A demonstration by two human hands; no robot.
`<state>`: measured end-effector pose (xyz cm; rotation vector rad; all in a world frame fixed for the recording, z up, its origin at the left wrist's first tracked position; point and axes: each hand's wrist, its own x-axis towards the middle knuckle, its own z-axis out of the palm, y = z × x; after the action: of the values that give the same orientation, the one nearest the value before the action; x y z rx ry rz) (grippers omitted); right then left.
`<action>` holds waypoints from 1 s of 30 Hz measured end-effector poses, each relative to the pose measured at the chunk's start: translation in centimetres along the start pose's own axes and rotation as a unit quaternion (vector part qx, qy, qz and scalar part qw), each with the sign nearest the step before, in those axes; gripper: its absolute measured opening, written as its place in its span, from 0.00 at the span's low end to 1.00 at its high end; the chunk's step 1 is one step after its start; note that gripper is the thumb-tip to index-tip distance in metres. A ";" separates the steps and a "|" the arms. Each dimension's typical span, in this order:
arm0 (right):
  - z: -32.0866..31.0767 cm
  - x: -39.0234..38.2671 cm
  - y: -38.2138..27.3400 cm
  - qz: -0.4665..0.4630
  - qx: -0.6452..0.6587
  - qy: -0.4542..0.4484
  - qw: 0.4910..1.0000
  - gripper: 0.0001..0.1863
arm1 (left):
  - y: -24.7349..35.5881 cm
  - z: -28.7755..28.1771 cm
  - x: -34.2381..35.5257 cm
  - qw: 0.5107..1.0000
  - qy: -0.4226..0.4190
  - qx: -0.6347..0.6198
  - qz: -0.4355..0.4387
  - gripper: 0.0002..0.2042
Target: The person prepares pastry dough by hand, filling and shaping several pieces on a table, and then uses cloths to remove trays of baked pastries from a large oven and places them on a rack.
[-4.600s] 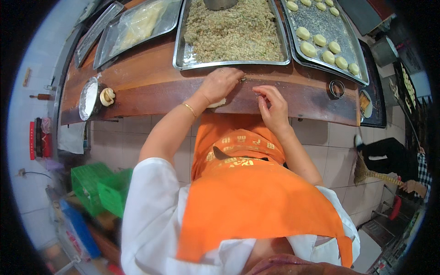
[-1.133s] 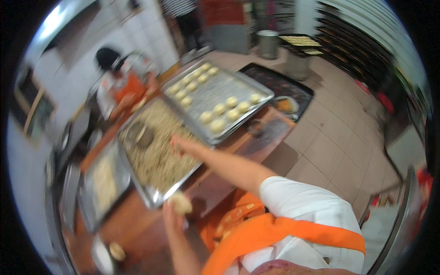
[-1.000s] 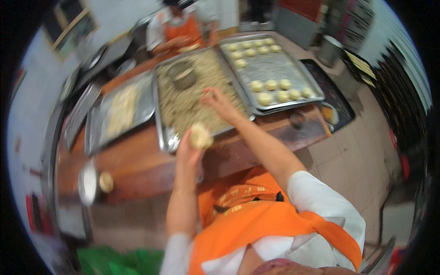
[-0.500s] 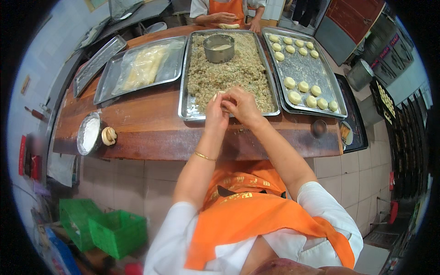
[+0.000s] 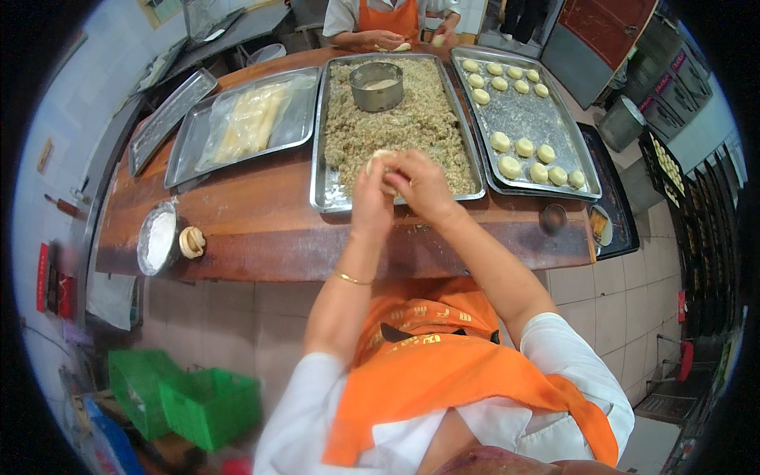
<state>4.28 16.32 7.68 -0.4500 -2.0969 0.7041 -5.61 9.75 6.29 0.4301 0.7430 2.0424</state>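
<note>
My left hand [image 5: 372,190] and my right hand [image 5: 416,180] meet over the near part of the steel tray of crumbly filling [image 5: 340,119], fingers closed round a pale piece of dough [image 5: 381,154], mostly hidden by them. A round metal container [image 5: 377,99] sits in the filling. To the right, a floured tray [image 5: 522,111] holds several round dough pieces [image 5: 508,166]. To the left, another tray [image 5: 182,162] holds bagged flat dough [image 5: 245,119]. A bowl of white powder [image 5: 158,237] stands beside stacked dough rounds [image 5: 192,242] on the wooden table [image 5: 253,237].
A co-worker in an orange apron [image 5: 388,24] handles dough across the table. A narrow tray [image 5: 166,119] lies far left. A ring [image 5: 552,220] and black tray [image 5: 613,166] are right. Green crates [image 5: 210,404] sit on the floor; racks [image 5: 704,237] line the right wall.
Since a second ago my view has levelled and my hands have come together on the dough over the filling. In the last half second they moved only slightly; the co-worker's hands shifted.
</note>
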 end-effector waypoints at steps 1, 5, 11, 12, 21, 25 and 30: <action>-1.0 1.0 -1.5 0.046 0.035 -0.005 0.998 0.18 | 1.4 1.2 -0.4 0.998 -0.016 -0.058 -0.016 0.21; -0.1 1.2 -3.1 -0.005 0.017 -0.008 1.000 0.13 | 0.5 0.2 1.1 0.998 0.000 -0.053 0.045 0.24; -1.0 -0.2 -2.1 -0.113 -0.075 -0.013 0.991 0.19 | -1.4 -1.1 -0.3 0.978 0.082 -0.181 -0.056 0.14; -0.8 -0.5 -2.4 -0.083 -0.043 0.003 0.996 0.22 | -1.7 -1.1 -0.6 0.972 0.097 -0.202 -0.067 0.12; 1.2 -2.3 -0.7 0.038 0.096 -0.107 0.989 0.27 | -2.7 -1.1 -1.4 0.974 0.098 -0.197 -0.060 0.14; -0.8 -1.1 -3.0 0.255 0.421 -0.107 0.864 0.29 | -0.1 -0.6 -3.8 0.991 -0.037 -0.123 -0.041 0.14; 1.5 -3.5 -3.4 0.095 0.302 -0.103 0.943 0.31 | -1.8 -2.6 -3.1 0.999 0.007 -0.030 0.015 0.14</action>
<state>4.84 11.28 6.97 -0.2378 -1.9053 1.5040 -4.22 7.07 3.07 0.3957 0.6855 2.0920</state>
